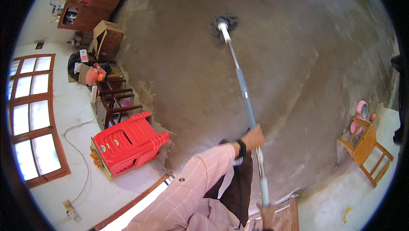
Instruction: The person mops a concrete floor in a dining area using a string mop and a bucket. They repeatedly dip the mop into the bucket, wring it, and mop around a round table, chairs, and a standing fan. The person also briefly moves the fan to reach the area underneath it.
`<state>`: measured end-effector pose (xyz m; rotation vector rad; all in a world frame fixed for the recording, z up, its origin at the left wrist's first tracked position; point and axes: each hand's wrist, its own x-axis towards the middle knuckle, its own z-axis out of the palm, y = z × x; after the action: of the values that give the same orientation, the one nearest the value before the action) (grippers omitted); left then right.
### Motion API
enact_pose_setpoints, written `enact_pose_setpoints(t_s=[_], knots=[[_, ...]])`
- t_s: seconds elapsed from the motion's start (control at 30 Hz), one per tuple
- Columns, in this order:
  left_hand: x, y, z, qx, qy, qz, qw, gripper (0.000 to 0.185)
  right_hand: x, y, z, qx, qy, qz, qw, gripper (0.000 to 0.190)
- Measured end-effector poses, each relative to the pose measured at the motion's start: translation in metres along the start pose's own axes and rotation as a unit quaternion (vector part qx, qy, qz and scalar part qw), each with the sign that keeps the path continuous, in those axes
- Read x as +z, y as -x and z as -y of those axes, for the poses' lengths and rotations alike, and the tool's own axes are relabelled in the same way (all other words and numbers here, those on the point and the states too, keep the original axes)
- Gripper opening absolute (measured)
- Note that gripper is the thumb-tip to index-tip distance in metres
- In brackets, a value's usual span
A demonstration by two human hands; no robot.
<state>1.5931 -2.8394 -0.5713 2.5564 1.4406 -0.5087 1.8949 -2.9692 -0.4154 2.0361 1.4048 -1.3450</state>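
A mop with a grey-blue and metal handle (pixel 248 103) slants across the middle of the view. Its dark grey string head (pixel 230 21), below a white connector (pixel 225 32), lies on the brown concrete floor (pixel 287 45). My left hand (pixel 253 137), with a black band at the wrist and a pink striped sleeve, is closed around the handle partway along it. Lower down, at the handle's end, my right hand (pixel 267 214) grips the pale grip; its fingers are partly cut off by the lower edge of the picture.
Red stacked plastic stools (pixel 127 144) stand at the left wall beside dark wooden stools (pixel 111 103) and a cardboard box (pixel 110 39). A wooden cabinet (pixel 92 13) is at the upper left. Right are a wooden chair (pixel 364 144), a pink round-topped object (pixel 361 111) and a wooden door (pixel 287 215) below.
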Motion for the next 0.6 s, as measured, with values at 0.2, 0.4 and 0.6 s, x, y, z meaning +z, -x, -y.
enact_pose_setpoints(t_s=[0.2, 0.4, 0.6], knots=[[-0.013, -0.017, 0.199, -0.188, -0.031, -0.154, 0.969, 0.009, 0.007, -0.124, 0.183, -0.16, -0.154, 0.058, 0.973, 0.041], [-0.01, -0.026, 0.152, -0.134, -0.087, 0.031, 0.987, 0.009, 0.008, -0.065, 0.103, -0.122, -0.079, 0.019, 0.989, 0.039], [-0.034, 0.014, -0.092, 0.031, 0.1, 0.021, 0.994, 0.018, -0.029, 0.075, -0.077, 0.059, 0.094, 0.045, 0.993, 0.034]])
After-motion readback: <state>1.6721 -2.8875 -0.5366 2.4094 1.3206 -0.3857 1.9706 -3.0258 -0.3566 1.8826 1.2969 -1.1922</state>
